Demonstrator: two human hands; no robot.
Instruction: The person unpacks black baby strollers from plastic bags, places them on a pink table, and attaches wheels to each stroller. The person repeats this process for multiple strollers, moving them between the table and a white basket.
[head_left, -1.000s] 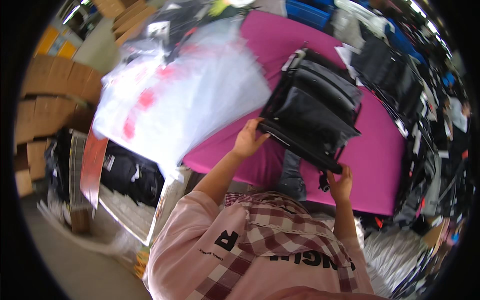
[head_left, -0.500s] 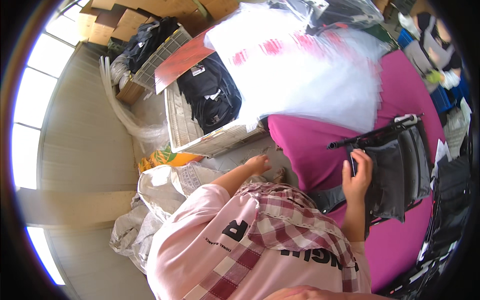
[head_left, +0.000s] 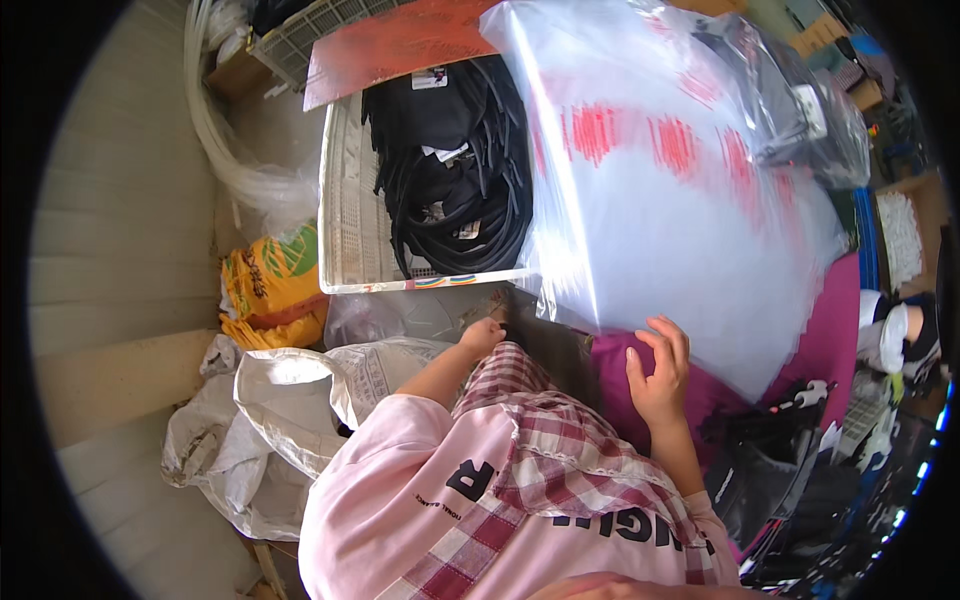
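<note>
Clear plastic bags [head_left: 680, 200] overlie magenta table [head_left: 835, 330], beside crate [head_left: 345, 200].

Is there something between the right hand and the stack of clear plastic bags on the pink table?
Nothing visible. The right hand rests on the pink table, its fingertips at the near edge of the clear plastic bags.

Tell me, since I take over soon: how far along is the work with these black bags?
Done: little shows; loose black bags lie on the magenta table. In hand: the right hand rests on the clear plastic bags; the left hand is by the white crate. Left: that crate is full of strapped black bags.
</note>
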